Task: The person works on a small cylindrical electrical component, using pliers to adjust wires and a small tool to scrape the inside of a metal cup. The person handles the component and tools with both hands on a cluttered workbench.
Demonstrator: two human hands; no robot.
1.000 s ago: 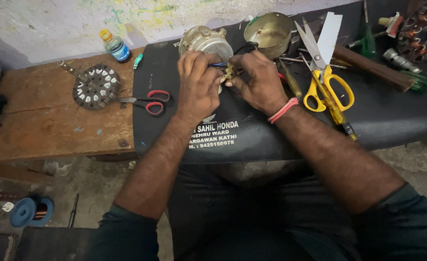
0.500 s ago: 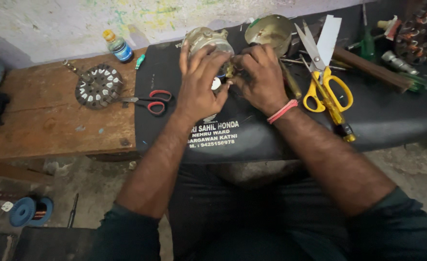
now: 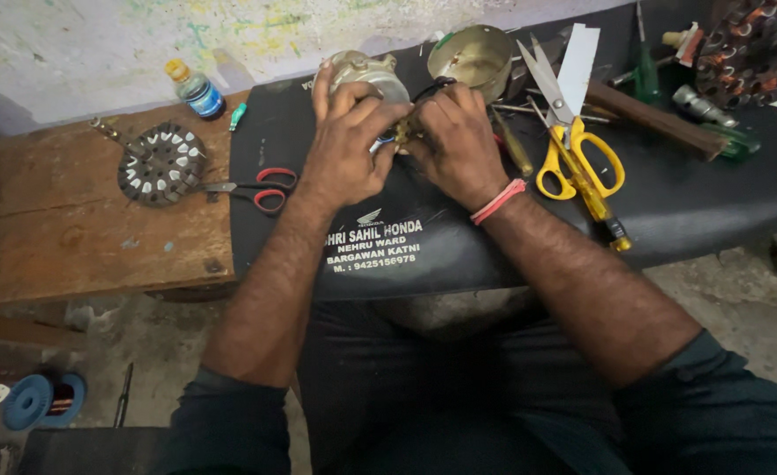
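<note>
My left hand [image 3: 349, 145] and my right hand [image 3: 454, 145] meet over a small brass-coloured part with dark wires [image 3: 403, 134] on a black cushioned seat [image 3: 714, 202]. Both hands pinch this part between their fingertips; most of it is hidden by the fingers. Just behind my left hand stands a round grey metal motor housing [image 3: 362, 72]. A shiny metal bowl-shaped cover [image 3: 472, 57] lies behind my right hand. A pink band sits on my right wrist.
Yellow-handled scissors [image 3: 573, 149] and screwdrivers [image 3: 513, 141] lie right of my hands. Red-handled scissors [image 3: 252, 187] lie at the left, by a round wound stator [image 3: 158, 164] on a wooden bench [image 3: 54, 246]. A small bottle [image 3: 195, 88] stands by the wall. A blue spool [image 3: 41, 400] is on the floor.
Both hands have closed in tighter on the small part, the left fingers curling over it. The view has shifted slightly.
</note>
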